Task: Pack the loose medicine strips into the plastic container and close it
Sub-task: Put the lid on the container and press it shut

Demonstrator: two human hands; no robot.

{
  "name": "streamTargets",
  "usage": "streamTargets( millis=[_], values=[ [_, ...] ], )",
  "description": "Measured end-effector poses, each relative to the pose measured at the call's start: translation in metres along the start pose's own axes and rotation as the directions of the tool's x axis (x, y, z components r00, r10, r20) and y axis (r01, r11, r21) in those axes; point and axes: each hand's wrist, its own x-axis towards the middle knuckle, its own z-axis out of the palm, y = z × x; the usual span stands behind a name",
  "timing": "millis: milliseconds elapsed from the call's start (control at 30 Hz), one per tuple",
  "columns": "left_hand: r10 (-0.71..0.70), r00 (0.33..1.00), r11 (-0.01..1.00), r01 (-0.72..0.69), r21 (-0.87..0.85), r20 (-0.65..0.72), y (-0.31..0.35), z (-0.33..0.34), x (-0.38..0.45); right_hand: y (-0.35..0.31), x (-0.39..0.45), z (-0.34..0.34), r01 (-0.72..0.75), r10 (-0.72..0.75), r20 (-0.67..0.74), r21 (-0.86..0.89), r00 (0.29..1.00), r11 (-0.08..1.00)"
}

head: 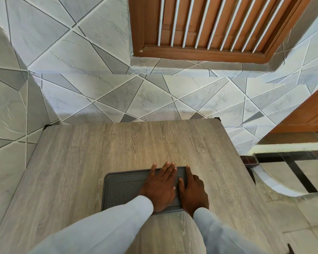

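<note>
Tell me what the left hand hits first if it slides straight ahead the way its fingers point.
Likely nothing nearby: the left hand lies flat on the grey lid, fingers toward bare table, then the tiled wall.

No text, label, brand, number or sign is showing legibly anywhere in the view
</note>
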Motion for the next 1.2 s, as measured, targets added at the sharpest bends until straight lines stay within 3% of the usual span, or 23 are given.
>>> streamTargets(
  millis=[300, 400, 500, 633, 700, 867, 1200],
  values=[
    [0.004, 0.997, 0.999, -0.001, -0.039, 0.074, 0.012, 0.007, 0.018, 0.003, 0.002, 0.001, -0.012, 0.012, 0.003, 0.009, 1.000, 1.000],
    [0.001, 0.997, 0.999, 0.003, -0.049, 0.078, 0.010, 0.004, 0.019, 0.004, 0.003, 0.004, 0.011, -0.013, -0.033, -0.071, 0.999, 0.997],
    [0.017, 0.997, 0.998, -0.012, -0.058, 0.077, 0.008, 0.006, 0.019, 0.006, 0.006, 0.008, 0.098, -0.125, -0.080, -0.284, 0.989, 0.954],
    [0.058, 0.998, 0.996, -0.056, -0.074, 0.025, 0.000, 0.008, 0.013, 0.003, 0.005, 0.007, 0.306, -0.340, -0.028, -0.369, 0.940, 0.877],
    [0.011, 1.000, 0.998, -0.012, -0.061, -0.014, -0.009, 0.009, 0.003, 0.002, 0.005, 0.006, 0.368, -0.388, 0.022, -0.370, 0.922, 0.853],
    [-0.204, 0.976, 0.978, 0.201, -0.053, -0.073, -0.042, 0.013, -0.024, 0.003, 0.008, 0.008, 0.369, -0.373, 0.057, -0.342, 0.926, 0.864],
    [-0.184, 0.983, 0.979, 0.183, -0.089, 0.006, -0.052, 0.010, -0.028, 0.001, 0.008, 0.008, 0.354, -0.359, 0.050, -0.343, 0.932, 0.870]
  ],
)
